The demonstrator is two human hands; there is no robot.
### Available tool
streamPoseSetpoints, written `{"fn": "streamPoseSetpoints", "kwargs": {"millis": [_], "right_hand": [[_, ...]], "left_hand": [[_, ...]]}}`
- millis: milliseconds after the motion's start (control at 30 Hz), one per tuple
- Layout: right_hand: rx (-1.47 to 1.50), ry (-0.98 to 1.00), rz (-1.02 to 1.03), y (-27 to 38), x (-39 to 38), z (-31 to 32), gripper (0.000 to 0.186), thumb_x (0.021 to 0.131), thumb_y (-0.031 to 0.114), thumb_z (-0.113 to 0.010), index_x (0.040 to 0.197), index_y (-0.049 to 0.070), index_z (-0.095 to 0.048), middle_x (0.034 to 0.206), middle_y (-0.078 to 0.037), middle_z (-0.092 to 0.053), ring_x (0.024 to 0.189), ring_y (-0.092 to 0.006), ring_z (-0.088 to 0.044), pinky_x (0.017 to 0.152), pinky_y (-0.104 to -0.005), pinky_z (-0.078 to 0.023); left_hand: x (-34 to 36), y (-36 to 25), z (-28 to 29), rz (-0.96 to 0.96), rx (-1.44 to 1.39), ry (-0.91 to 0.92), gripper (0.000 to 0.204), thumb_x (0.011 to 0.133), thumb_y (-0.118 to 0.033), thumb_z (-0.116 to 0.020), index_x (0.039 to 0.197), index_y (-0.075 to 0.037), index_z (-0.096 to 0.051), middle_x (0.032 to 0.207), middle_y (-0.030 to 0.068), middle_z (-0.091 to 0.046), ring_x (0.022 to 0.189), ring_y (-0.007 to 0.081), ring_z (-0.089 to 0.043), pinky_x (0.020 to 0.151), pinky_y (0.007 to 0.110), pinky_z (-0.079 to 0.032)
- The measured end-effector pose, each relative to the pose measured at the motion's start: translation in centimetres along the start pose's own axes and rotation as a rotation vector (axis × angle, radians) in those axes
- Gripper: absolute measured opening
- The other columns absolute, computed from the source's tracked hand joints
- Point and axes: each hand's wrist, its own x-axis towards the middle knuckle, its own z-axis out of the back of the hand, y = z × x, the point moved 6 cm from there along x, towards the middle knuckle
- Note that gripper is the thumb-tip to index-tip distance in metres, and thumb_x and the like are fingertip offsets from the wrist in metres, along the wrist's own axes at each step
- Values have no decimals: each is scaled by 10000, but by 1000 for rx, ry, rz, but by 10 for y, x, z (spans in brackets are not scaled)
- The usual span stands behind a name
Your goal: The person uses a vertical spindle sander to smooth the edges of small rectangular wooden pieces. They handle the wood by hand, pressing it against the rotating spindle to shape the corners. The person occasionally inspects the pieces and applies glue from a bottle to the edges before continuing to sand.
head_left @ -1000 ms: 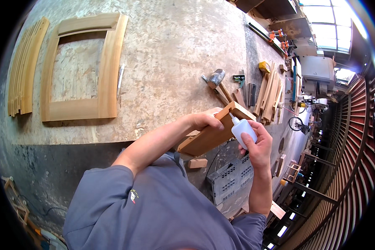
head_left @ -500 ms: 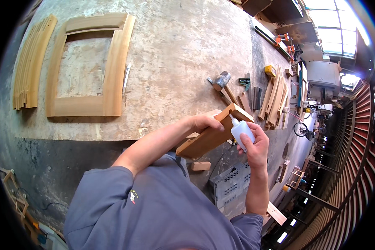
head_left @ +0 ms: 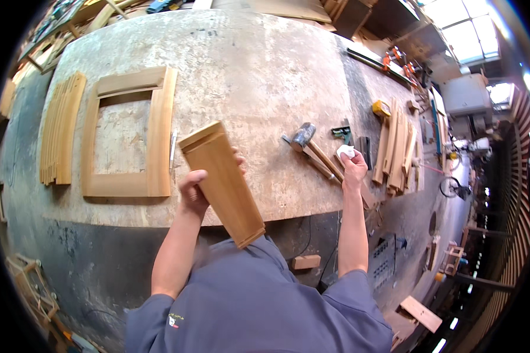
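A thick wooden rail (head_left: 225,182) with a grooved, stepped end is tilted in front of my body. My left hand (head_left: 194,189) is wrapped round it, thumb on the near side and fingertips showing past its far edge. Away to the right, over the bench, my right hand (head_left: 355,169) grips a white squeeze bottle (head_left: 345,151), mostly hidden by the fingers. Just left of that hand lies a hammer (head_left: 304,136) with a wooden handle. A small square (head_left: 340,132) rests beyond the bottle.
A wooden frame (head_left: 161,135) and a row of wooden rails (head_left: 62,129) lie on the bench (head_left: 241,76) at left. At right are wood strips (head_left: 398,141), a yellow tape measure (head_left: 381,108) and clamps (head_left: 388,62). A wooden block (head_left: 306,262) sits below the bench edge.
My left hand has swung the rail left and stood it more upright. My right hand has carried the bottle away from the rail's end, out over the bench.
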Motion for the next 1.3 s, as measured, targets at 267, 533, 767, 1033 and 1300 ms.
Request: {"fn": "streamPoseSetpoints", "kwargs": {"millis": [267,533,767,1033,1300], "right_hand": [[-440,36,66,-168,102,38,238,908,52,-836,1116,-24,-748,998,-83,-768,846,-199,-705,791,-350,-576],[-408,164,203,-164,96,34,394,931,104,-804,1280,-44,-697,1090,-166,-775,936,-265,-732,869,-379,-581],[-688,101,324,1,-33,-2,404,1024,148,-746,1375,-32,-664,1219,-182,-758,1112,-306,-722,994,-354,-559],[-543,1316,1108,158,-457,-267,1172,698,446,-954,1633,4,-403,1545,-320,-508,1388,-490,-525,1172,-565,-422],[-245,1673,1272,159,-764,-366,1092,660,282,-915,1605,22,-436,1398,-283,-543,1280,-498,-561,1074,-583,-479]], "left_hand": [[-66,-11,16,-371,-157,-314,865,765,-381,-763,1471,52,-514,1302,233,-665,1204,384,-683,1039,544,-587],[-108,4,34,-477,-166,-403,840,784,-409,-838,1463,-23,-527,1304,146,-645,1278,338,-638,1085,560,-552],[-168,-43,32,-742,-282,-112,941,754,-378,-743,1561,10,-453,1394,193,-617,1289,394,-634,1102,599,-525],[-346,-72,100,-939,-381,-95,887,813,-334,-724,1564,61,-463,1502,268,-608,1370,411,-611,1202,529,-453],[-629,-130,157,-1443,-279,-292,849,875,-334,-829,1579,-40,-457,1522,141,-581,1412,277,-576,1185,494,-480]]}}
